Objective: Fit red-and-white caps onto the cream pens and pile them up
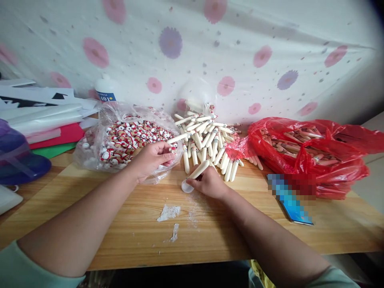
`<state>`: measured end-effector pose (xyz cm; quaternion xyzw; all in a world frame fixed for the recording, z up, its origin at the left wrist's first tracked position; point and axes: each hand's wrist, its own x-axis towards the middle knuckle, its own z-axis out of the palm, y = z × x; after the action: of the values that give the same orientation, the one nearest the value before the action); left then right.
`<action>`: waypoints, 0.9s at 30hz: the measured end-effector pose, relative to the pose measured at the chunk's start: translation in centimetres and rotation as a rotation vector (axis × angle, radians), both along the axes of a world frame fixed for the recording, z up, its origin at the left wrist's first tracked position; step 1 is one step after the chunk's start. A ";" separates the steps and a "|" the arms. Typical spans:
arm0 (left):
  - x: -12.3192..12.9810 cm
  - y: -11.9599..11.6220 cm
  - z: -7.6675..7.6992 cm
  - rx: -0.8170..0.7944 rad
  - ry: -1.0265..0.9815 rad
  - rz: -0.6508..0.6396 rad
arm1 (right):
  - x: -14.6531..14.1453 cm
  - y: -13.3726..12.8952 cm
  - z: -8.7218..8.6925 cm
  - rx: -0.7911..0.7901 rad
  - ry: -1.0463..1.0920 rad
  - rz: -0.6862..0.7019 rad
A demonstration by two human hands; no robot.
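My left hand [156, 157] is closed, thumb and fingers pinching a slim cream pen [180, 137] that slants up toward the pile. Lower and to the right, my right hand [209, 182] grips another cream pen [199, 169]. This one's lower end is over a small round white dish [187, 187] on the wooden table [132, 228]. Behind both hands lies a heap of similar cream pens [210, 140], several with dark bands near one end. Beside my left hand a clear plastic bag [87, 148] holds many small red, white and brown figure heads [129, 138].
A red plastic bag [336, 160] of pinkish pens sits at the right, near a blue-screened phone [294, 202]. Torn white scraps [169, 213] lie in front. Stacked papers [45, 116], a blue-purple object [21, 156] and a white bottle [106, 89] stand left. A flowered curtain hangs behind.
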<state>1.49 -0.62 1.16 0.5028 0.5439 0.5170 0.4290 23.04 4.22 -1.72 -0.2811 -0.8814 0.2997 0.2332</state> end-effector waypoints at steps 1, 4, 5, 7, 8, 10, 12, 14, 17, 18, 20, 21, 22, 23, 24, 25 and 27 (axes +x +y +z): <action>0.1 0.0 0.0 -0.014 -0.022 -0.003 | 0.0 0.0 0.0 0.006 -0.010 -0.006; 0.2 -0.1 -0.1 -0.023 -0.021 0.001 | 0.0 0.0 0.2 0.007 -0.045 -0.011; 0.2 -0.1 0.0 -0.013 0.000 0.001 | 0.0 0.0 0.3 0.002 -0.047 -0.013; 0.1 -0.1 0.1 0.015 0.047 0.006 | 0.0 -0.1 0.4 -0.009 -0.050 -0.025; 0.0 -0.1 0.1 0.027 0.068 0.015 | 0.0 -0.1 0.4 -0.017 -0.059 -0.030; 0.0 -0.2 0.2 0.036 0.099 0.039 | 0.1 -0.1 0.4 -0.044 -0.079 -0.033; 0.1 -0.2 0.3 0.029 0.099 0.042 | 0.2 -0.1 0.2 -0.064 -0.071 -0.042; 0.3 -0.3 0.4 0.004 0.062 0.019 | 0.3 -0.1 0.1 -0.080 -0.053 -0.044; 0.6 -0.4 0.4 -0.048 0.021 -0.023 | 0.3 0.0 0.0 -0.179 0.001 -0.021; 0.6 -0.4 0.3 -0.053 0.025 -0.036 | 0.2 0.1 0.1 -0.241 0.058 -0.027; 0.7 -0.4 0.3 -0.031 0.037 -0.060 | 0.2 0.2 0.4 -0.393 0.251 -0.067; 0.8 -0.4 0.2 -0.013 0.031 -0.074 | 0.2 0.2 0.6 -0.475 0.375 -0.089; 0.8 -0.4 0.2 0.000 0.011 -0.087 | 0.2 0.2 0.9 -0.555 0.499 -0.104; 1.0 -0.5 0.1 0.006 -0.025 -0.098 | 0.2 0.1 1.2 -0.623 0.614 -0.114; 1.1 -0.5 0.0 0.005 -0.073 -0.111 | 0.2 0.1 1.5 -0.673 0.715 -0.119; 1.4 -0.6 -0.1 0.000 -0.128 -0.124 | 0.2 -0.1 1.8 -0.710 0.797 -0.119; 1.9 -0.8 -0.2 -0.012 -0.222 -0.149 | 0.3 -0.4 2.4 -0.747 0.916 -0.121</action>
<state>3.42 -1.46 0.91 0.4789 0.4572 0.5329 0.5269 23.32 3.84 0.65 -0.2357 -0.5083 0.6664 0.4919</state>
